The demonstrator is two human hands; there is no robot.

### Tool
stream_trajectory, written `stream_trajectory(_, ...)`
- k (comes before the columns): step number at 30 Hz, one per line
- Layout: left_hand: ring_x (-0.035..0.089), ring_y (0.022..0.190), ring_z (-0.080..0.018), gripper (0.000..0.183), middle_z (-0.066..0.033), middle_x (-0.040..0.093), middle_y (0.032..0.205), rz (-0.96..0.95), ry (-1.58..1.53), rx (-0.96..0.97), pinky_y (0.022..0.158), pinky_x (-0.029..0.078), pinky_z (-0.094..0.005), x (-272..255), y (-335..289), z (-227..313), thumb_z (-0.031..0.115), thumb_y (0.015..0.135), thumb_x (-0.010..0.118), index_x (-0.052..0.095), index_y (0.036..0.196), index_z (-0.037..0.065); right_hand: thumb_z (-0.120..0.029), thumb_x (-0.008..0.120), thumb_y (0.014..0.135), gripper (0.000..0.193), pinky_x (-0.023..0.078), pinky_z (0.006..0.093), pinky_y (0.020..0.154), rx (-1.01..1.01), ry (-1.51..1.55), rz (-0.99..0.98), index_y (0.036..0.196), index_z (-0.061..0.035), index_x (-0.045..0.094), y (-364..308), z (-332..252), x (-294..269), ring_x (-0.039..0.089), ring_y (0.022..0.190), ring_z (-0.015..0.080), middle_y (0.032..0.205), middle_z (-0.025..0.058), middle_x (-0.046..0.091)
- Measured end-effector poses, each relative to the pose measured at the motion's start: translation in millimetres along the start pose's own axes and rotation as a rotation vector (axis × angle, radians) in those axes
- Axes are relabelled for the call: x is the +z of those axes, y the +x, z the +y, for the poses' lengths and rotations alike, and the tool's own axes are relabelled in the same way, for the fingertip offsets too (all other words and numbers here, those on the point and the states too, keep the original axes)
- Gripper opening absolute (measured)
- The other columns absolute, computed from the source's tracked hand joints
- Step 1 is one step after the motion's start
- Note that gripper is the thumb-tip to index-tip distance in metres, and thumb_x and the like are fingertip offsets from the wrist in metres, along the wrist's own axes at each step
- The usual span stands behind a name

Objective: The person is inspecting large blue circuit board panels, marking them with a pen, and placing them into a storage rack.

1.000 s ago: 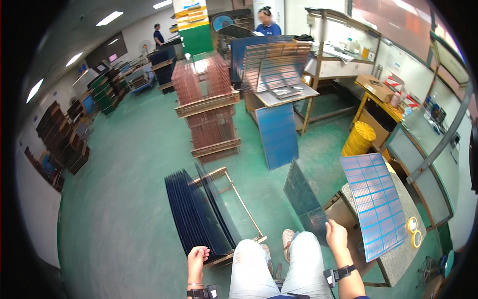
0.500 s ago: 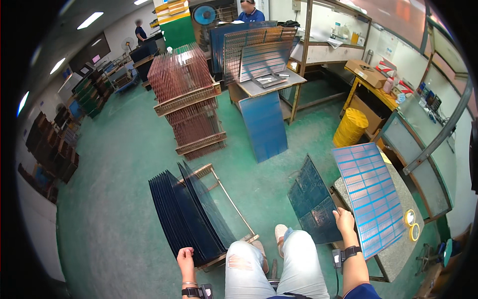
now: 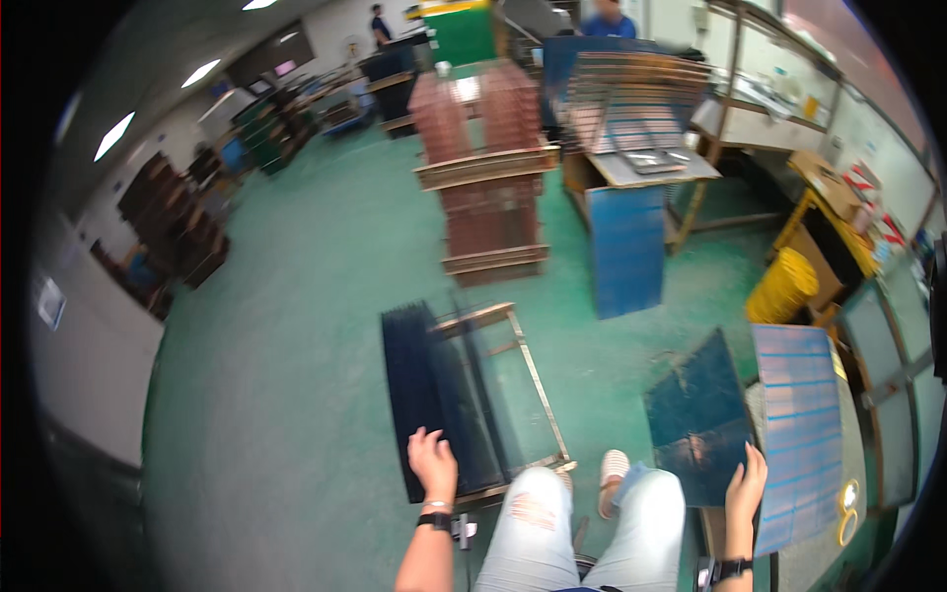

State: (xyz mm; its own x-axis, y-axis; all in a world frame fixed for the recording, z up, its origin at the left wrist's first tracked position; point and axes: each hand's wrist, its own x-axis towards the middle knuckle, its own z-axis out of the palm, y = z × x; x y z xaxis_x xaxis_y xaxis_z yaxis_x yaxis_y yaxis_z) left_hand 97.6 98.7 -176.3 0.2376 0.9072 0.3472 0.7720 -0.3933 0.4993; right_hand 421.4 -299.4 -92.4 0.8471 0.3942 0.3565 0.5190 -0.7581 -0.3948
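Note:
A wooden-framed rack [image 3: 538,380] stands on the floor to my left, filled on one side with several thin dark blue panels [image 3: 419,385] on edge. My left hand [image 3: 432,462] is over the near part of these panels, fingers spread and nothing visible in them; whether it touches them I cannot tell. To the right a dark circuit panel [image 3: 698,424] leans on edge. My right hand [image 3: 747,479] is beside its right edge, fingers stretched upward. A copper-coloured panel with blue stripes [image 3: 794,424] lies just right of that hand, on a speckled table top [image 3: 848,483].
Ahead stands a stacked rack of reddish panels [image 3: 483,217]. Beside it, a bench [image 3: 641,178] carries a grid-like panel, with a blue board [image 3: 628,252] leaning in front. A yellow drum [image 3: 782,286] and tape rolls [image 3: 848,513] are at right. A person [image 3: 609,25] is at the back.
The view has swung left, so the scene shifts right. My left hand has moved from the rack's near corner to over the panels. My right hand's fingers have straightened at the circuit panel's edge.

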Motion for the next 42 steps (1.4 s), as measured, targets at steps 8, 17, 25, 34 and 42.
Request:
stream_trajectory(8,0.024,0.131,-0.0318,0.052,-0.0123,0.031,0.138,-0.209,0.103,-0.134,0.106,0.017,-0.0481,20,-15,9,0.015,0.075,0.065,0.044,0.122,0.009,0.004,0.053,0.071,0.044,0.03,0.0432,0.099,-0.277,0.211,-0.367,0.115,-0.0007,0.051,-70,-88,24,0.042,0.115,0.0357,0.122,0.0192,0.047)
stream_trajectory(17,0.025,0.131,-0.0317,0.039,-0.0115,0.034,0.138,-0.146,0.041,-0.097,0.106,0.015,-0.0493,22,-17,7,0.013,0.075,0.064,0.049,0.11,0.01,-0.002,0.055,0.069,0.034,0.029,0.0455,0.097,-0.334,0.046,-0.328,0.104,-0.0054,0.058,-79,-100,36,0.042,0.114,0.0345,0.115,0.0122,0.052)
stream_trajectory(25,0.024,0.132,-0.0318,0.018,-0.0093,0.034,0.139,-0.091,-0.065,-0.156,0.105,0.015,-0.0512,35,-19,-1,0.016,0.076,0.064,0.061,0.092,0.009,-0.002,0.055,0.069,0.028,0.03,0.0454,0.097,-0.33,0.046,-0.303,0.096,-0.0066,0.061,-79,-101,37,0.042,0.113,0.0341,0.112,0.0116,0.053)
stream_trajectory(34,0.015,0.133,-0.0363,0.013,-0.0115,0.021,0.145,-0.231,0.181,-0.071,0.105,0.012,-0.0573,29,-19,7,0.018,0.074,0.062,0.063,0.072,0.005,-0.002,0.058,0.068,0.025,0.031,0.0445,0.095,-0.336,0.086,-0.277,0.092,-0.0081,0.063,-80,-92,40,0.044,0.112,0.0327,0.111,0.0109,0.054)
stream_trajectory(42,0.056,0.07,-0.0392,0.02,-0.0217,0.057,0.077,-0.144,-0.176,-0.024,0.062,0.045,-0.0441,-116,35,50,0.013,0.08,0.053,0.051,0.07,-0.004,0.0,0.052,0.075,0.029,0.03,0.0417,0.1,-0.187,0.374,-0.288,0.102,-0.0027,0.059,-83,-67,37,0.044,0.114,0.0344,0.119,0.0164,0.05)
